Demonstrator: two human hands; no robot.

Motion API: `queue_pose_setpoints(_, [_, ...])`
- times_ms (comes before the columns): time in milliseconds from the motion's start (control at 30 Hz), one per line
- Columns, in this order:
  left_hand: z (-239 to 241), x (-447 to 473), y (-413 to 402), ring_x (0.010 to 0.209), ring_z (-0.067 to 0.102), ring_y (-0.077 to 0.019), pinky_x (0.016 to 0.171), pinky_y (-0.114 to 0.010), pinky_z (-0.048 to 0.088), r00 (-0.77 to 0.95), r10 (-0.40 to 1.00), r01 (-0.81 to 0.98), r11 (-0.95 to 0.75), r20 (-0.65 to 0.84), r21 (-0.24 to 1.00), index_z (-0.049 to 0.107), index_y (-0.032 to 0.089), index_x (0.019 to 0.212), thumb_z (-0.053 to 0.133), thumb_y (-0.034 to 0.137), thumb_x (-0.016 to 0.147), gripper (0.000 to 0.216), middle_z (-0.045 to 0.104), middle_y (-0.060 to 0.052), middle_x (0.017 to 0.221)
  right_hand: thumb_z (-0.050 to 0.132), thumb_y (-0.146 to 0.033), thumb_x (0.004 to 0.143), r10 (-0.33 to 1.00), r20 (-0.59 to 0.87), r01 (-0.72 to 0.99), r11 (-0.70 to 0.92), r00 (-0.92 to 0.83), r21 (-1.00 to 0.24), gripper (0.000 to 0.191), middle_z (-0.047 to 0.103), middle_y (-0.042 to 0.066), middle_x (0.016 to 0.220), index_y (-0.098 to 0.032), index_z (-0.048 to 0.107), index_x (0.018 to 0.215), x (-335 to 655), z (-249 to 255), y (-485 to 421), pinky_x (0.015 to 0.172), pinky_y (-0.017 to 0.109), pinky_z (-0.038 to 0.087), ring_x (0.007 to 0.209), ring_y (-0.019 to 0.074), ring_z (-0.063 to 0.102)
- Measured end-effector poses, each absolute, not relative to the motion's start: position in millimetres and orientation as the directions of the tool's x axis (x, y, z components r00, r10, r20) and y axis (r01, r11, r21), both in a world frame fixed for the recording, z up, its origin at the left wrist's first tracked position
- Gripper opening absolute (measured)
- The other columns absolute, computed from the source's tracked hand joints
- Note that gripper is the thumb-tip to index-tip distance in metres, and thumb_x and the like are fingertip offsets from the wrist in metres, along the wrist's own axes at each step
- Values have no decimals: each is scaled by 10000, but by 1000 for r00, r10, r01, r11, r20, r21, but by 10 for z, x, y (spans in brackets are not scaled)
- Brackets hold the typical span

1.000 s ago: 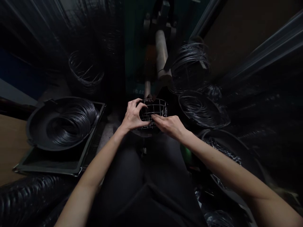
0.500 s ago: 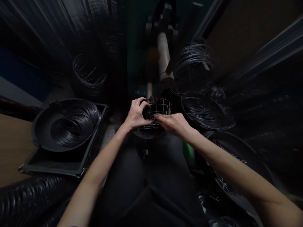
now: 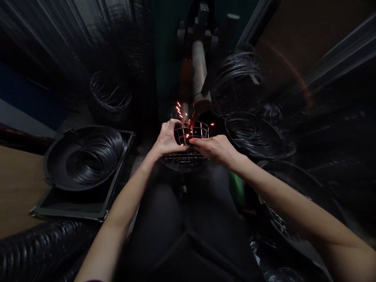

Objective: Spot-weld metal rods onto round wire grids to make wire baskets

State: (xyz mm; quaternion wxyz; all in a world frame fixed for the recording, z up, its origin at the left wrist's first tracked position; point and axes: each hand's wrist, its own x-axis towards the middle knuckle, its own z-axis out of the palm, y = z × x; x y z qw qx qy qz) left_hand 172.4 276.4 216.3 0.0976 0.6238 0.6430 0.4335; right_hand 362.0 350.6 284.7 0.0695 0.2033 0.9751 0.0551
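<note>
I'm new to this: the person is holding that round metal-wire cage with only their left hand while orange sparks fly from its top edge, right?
Not quite: the head view shows two hands on it, not one. The left hand and the right hand both hold the round metal-wire cage. The orange sparks do fly from its top edge.

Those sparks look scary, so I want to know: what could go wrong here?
Sparks are flying just above the bare left hand and right hand, so they could burn skin. Both hands hold the wire basket right under the welder's electrode, so fingers might get pinched.
</note>
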Motion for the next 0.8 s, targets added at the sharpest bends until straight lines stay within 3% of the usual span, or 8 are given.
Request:
queue_pose_setpoints(167, [2132,1686,2808,1096,548,-287,942,-454,487,-243,879,637,-174,410,751,449,255,1182,910,372,465,860,543,-60,1154,478,-301,992,438,97,444,895,-894,41,322,727,26,1162,-271,634,1272,3714,2624,3505,536,249,348,838,164,693])
queue_pose_setpoints(333, [2139,1595,2934,1145,555,-309,970,-469,477,-258,873,625,-175,413,761,427,258,1180,913,331,440,889,555,-59,1163,525,-300,970,540,336,554,830,-772,-64,197,705,44,1046,-211,694,1020,3708,2394,3598,520,239,336,758,130,631])
queue_pose_setpoints(567, [2191,1498,3055,1148,550,-304,974,-466,465,-234,886,649,-163,400,743,418,252,1191,918,371,448,904,556,-63,1184,594,-276,922,539,433,505,839,-723,-202,125,648,54,1013,-207,694,949,3620,2349,3760,556,225,355,769,132,592])
queue_pose_setpoints(800, [2217,1364,3200,1150,546,-310,987,-477,452,-231,880,661,-171,415,730,433,244,1186,917,355,460,879,559,-70,1177,615,-250,885,605,431,536,795,-670,-283,97,611,52,976,-203,691,921,3471,2347,3890,586,238,362,755,138,554])
